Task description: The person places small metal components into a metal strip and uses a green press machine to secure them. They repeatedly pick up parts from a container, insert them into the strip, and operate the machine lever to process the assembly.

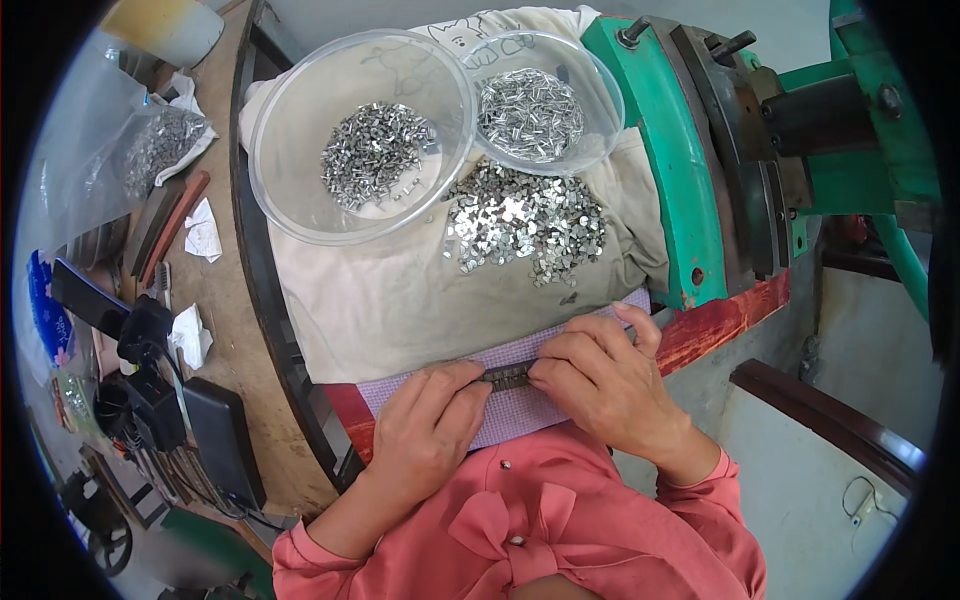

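Note:
Between my two hands lies a narrow dark metal strip (pixel 509 378), apparently notched or lined with small pieces, on a purple checked cloth (pixel 500 428). My left hand (pixel 428 415) pinches its left end, fingers closed. My right hand (pixel 607 382) grips the other end with thumb and fingers, its index finger raised at the back. The fingers hide both ends of the strip. Just beyond, a loose pile of small flat shiny metal pieces (pixel 525 222) is spread on a beige cloth (pixel 350 305).
Two clear plastic bowls stand behind: a larger bowl (pixel 268 185) with short metal pieces, a smaller bowl (pixel 608 85) with thin metal pins. A green machine (pixel 640 130) rises at the right. On the wooden bench (pixel 265 400) at left are a black box (pixel 224 440), tissues and a plastic bag.

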Demonstrator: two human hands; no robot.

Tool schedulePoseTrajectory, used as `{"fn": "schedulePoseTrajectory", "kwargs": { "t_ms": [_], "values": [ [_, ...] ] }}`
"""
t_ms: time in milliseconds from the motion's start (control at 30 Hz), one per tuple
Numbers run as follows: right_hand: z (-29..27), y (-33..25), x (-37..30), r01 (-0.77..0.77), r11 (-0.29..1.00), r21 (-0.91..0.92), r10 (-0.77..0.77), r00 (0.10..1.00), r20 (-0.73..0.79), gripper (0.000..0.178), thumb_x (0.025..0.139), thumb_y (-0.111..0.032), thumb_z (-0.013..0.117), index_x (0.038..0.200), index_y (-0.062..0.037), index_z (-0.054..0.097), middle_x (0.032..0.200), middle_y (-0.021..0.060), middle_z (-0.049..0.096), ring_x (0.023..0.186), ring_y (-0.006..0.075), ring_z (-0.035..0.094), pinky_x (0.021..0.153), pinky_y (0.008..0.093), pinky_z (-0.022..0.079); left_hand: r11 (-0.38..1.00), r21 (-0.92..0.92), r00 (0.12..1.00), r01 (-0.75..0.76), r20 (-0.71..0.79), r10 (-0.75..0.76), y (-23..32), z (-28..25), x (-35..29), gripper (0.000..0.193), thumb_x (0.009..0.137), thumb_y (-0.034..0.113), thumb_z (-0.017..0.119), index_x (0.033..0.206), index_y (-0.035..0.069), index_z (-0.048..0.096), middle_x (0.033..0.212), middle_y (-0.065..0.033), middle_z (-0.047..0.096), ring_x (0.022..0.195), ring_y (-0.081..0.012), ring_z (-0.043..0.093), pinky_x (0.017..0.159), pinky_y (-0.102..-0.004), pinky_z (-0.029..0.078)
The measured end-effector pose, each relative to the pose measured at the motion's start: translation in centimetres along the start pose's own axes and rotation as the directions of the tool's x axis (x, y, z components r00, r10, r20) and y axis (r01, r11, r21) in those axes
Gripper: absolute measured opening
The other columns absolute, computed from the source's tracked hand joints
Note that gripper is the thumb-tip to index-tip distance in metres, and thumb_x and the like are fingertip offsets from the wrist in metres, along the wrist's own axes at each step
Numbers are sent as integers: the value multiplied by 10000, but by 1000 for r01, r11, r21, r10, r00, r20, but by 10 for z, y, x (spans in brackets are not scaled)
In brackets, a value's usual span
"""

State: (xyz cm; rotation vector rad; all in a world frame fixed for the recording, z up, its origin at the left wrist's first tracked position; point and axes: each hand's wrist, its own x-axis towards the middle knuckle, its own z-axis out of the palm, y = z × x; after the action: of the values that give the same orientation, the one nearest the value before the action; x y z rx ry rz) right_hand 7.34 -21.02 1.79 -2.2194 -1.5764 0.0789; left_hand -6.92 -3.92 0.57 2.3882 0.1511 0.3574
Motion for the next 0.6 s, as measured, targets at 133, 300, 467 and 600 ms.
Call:
{"fn": "schedulePoseTrajectory", "kwargs": {
  "t_ms": [133, 300, 467, 600],
  "values": [
    [-4, 4, -5, -35, 998, 49, 37, 998, -50, 157, 774, -197, 759, 913, -169, 690, 966, -39, 621, 1040, 168, 591, 1086, 459, 258, 997, -60, 999, 48, 9, -48, -1, -1, 3, 273, 704, -55, 786, 932, 25, 658, 1030, -120, 672, 861, -296, 666, 714, -368, 542],
    [-6, 4, -10, -78, 994, 79, 82, 995, -49, 153, 754, -193, 787, 884, -185, 707, 962, -50, 628, 1030, 172, 594, 1069, 462, 273, 991, -93, 995, 94, 33, -92, -2, -2, 0, 285, 708, -22, 809, 940, 26, 651, 1058, -122, 661, 907, -304, 654, 731, -376, 541],
    [-1, 3, -10, -65, 995, 69, 69, 996, -49, 149, 751, -195, 791, 877, -190, 712, 958, -56, 631, 1026, 173, 596, 1067, 461, 272, 992, -87, 995, 87, 50, -83, -2, -3, 1, 292, 709, -3, 821, 949, 25, 655, 1066, -124, 658, 926, -302, 652, 738, -384, 543],
    [-2, 4, -9, -74, 993, 91, 80, 995, -59, 168, 739, -194, 801, 883, -190, 714, 956, -56, 631, 1021, 173, 598, 1066, 462, 273, 992, -95, 996, 86, 23, -85, -2, -2, 0, 288, 715, -13, 811, 965, 20, 675, 1053, -122, 669, 912, -292, 666, 736, -375, 551]
  ]
}}
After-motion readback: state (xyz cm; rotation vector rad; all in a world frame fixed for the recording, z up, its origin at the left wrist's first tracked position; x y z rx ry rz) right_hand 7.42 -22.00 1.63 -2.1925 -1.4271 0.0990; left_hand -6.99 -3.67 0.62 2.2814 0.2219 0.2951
